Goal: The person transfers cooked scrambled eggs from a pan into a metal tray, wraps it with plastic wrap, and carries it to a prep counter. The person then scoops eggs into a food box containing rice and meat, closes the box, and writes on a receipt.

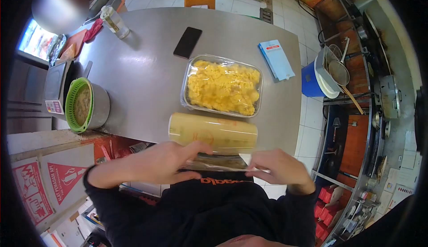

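Observation:
A large roll of plastic wrap lies across the near edge of the steel table, and a clear sheet of film hangs from it toward my body. My left hand is at the roll's left end, fingers over the film and thumb apart below. At the right, my right hand has its fingers pinched on the edge of the film. Just beyond the roll sits a metal tray of yellow food, with clear film stretched over its top.
On the steel table are a phone, a light-blue box, a bottle and a pot with a green strainer. A scale stands at left. A blue bucket stands right of the table. Another person is at upper left.

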A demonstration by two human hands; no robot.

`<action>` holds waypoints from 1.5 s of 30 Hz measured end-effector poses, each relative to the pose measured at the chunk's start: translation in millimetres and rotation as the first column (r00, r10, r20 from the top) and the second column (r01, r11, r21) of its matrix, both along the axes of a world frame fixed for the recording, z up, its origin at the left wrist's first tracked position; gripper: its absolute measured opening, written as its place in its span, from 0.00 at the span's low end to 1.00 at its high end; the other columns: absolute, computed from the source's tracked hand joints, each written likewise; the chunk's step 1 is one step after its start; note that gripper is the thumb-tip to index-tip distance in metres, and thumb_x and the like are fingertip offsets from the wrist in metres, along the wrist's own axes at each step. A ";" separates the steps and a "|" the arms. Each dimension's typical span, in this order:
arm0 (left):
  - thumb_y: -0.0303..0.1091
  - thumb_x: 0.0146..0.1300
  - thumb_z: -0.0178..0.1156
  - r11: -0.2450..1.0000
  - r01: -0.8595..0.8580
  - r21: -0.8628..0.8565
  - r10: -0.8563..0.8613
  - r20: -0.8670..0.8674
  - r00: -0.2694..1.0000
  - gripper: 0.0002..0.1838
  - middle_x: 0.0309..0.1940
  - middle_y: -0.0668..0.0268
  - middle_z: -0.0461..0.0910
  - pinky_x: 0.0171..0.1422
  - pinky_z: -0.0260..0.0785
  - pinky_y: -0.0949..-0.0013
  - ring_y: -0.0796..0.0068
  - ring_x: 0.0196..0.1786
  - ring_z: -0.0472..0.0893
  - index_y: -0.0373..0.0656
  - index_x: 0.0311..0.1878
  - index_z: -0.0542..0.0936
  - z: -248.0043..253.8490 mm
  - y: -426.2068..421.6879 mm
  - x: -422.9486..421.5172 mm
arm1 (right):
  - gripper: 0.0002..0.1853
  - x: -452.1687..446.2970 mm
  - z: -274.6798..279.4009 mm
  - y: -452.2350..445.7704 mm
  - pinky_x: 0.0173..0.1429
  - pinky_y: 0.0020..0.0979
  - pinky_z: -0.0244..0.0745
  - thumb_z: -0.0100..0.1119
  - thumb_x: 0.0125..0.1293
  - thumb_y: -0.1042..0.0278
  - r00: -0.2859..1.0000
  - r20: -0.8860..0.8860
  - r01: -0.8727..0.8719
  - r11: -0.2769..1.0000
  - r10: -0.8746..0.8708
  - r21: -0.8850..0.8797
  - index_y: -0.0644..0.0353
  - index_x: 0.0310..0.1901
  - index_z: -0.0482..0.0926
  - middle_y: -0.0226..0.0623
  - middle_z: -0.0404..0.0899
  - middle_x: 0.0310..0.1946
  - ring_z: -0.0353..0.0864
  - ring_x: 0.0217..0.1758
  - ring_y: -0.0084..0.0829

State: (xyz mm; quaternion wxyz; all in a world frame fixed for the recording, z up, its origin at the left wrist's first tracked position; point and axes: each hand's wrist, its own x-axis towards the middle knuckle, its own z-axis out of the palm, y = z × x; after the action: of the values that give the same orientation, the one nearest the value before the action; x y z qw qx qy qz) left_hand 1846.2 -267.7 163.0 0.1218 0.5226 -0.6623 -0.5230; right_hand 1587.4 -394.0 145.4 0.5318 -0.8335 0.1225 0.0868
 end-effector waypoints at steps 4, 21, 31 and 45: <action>0.26 0.52 0.59 0.946 0.123 -0.301 -0.014 0.338 0.941 0.09 0.27 0.61 0.70 0.31 0.65 0.64 0.58 0.30 0.76 0.41 0.37 0.73 70.3 -17.1 30.4 | 0.09 6.4 84.5 -28.3 0.26 0.31 0.67 0.62 0.54 0.66 0.968 0.249 0.073 0.929 0.021 -0.363 0.53 0.37 0.77 0.34 0.67 0.20 0.72 0.24 0.33; 0.39 0.42 0.70 0.612 -0.635 -0.472 0.713 -0.021 0.701 0.15 0.15 0.60 0.73 0.27 0.64 0.65 0.69 0.19 0.71 0.38 0.24 0.78 -315.7 -285.9 125.2 | 0.14 114.1 -286.8 -314.9 0.26 0.24 0.66 0.73 0.42 0.62 0.772 0.083 0.627 0.734 -0.630 -0.260 0.60 0.20 0.77 0.26 0.76 0.17 0.71 0.22 0.18; 0.26 0.58 0.47 0.861 -0.508 -0.011 0.499 -0.169 0.850 0.15 0.32 0.63 0.80 0.39 0.70 0.73 0.78 0.33 0.77 0.37 0.44 0.79 -354.1 -241.5 157.0 | 0.15 -6.4 -308.6 -260.9 0.49 0.27 0.72 0.48 0.60 0.77 0.663 -0.262 0.716 0.492 -0.701 0.495 0.64 0.49 0.77 0.36 0.80 0.42 0.77 0.46 0.27; 0.40 0.61 0.56 0.516 -0.753 0.408 0.823 -0.481 0.303 0.36 0.60 0.56 0.65 0.61 0.63 0.61 0.66 0.61 0.67 0.36 0.67 0.52 -284.1 -7.4 39.4 | 0.17 -43.6 -255.0 52.0 0.38 0.30 0.71 0.50 0.67 0.59 0.212 0.011 0.973 0.212 -0.977 0.097 0.67 0.45 0.73 0.35 0.77 0.27 0.76 0.32 0.25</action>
State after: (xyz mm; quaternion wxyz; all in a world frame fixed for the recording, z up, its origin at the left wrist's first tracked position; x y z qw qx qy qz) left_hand 1885.6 -275.1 -121.1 0.5451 0.5785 -0.2099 -0.5694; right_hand 1543.8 -342.0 -109.6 0.5008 -0.5561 0.5963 -0.2906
